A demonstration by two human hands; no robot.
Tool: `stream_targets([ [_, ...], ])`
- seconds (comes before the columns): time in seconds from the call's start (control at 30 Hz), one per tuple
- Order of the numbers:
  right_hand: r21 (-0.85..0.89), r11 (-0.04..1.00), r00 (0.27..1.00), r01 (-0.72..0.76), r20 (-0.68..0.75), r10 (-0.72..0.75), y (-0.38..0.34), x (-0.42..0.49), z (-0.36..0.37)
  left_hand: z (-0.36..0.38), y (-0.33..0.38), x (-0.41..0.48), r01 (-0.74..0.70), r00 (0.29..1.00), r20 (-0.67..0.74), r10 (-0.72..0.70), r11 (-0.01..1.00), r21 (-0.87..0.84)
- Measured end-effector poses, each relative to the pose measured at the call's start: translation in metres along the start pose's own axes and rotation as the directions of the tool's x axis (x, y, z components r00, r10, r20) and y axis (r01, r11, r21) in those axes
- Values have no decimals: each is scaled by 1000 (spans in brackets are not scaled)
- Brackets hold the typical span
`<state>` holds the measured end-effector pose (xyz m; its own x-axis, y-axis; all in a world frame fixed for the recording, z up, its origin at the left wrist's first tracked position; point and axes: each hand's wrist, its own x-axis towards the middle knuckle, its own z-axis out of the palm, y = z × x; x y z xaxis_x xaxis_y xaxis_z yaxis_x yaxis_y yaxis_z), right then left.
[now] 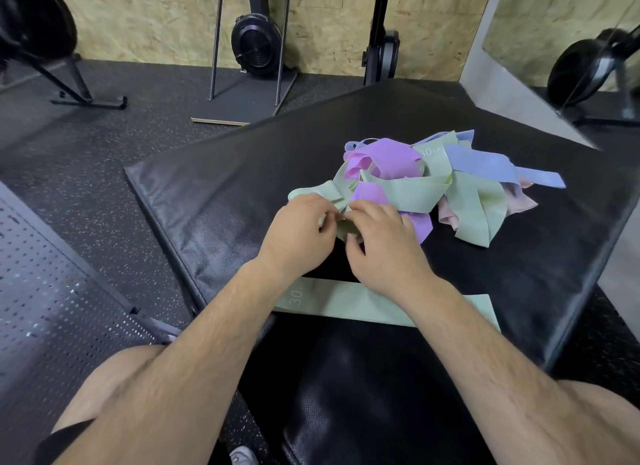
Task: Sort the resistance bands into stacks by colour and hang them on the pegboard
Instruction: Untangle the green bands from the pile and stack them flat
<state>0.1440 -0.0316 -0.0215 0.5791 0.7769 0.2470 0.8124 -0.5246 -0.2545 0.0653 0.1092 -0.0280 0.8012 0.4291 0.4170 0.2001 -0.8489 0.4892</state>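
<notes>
Two hands pinch a crumpled pale green rubber band.
The left hand and right hand hold it at the near left edge of a pile of green, purple, blue and pink bands on the black padded mat. A flat green band lies nearer, under the wrists. A grey holey pegboard lies left.
</notes>
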Motion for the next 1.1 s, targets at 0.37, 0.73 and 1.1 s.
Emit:
stream_targets([
  [0.37,-28,1000,1000,12,5,-12,-1,1,2,3,-29,8,162,973,144,-181,977,139],
  [0.73,-15,999,999,44,-1,-44,-6,-5,-2,-7,-36,12,315,943,91,-320,947,61],
  [1.1,458,889,980,5,-179,87,-16,0,-6,-20,4,-5,-67,989,-133,63,997,-26],
])
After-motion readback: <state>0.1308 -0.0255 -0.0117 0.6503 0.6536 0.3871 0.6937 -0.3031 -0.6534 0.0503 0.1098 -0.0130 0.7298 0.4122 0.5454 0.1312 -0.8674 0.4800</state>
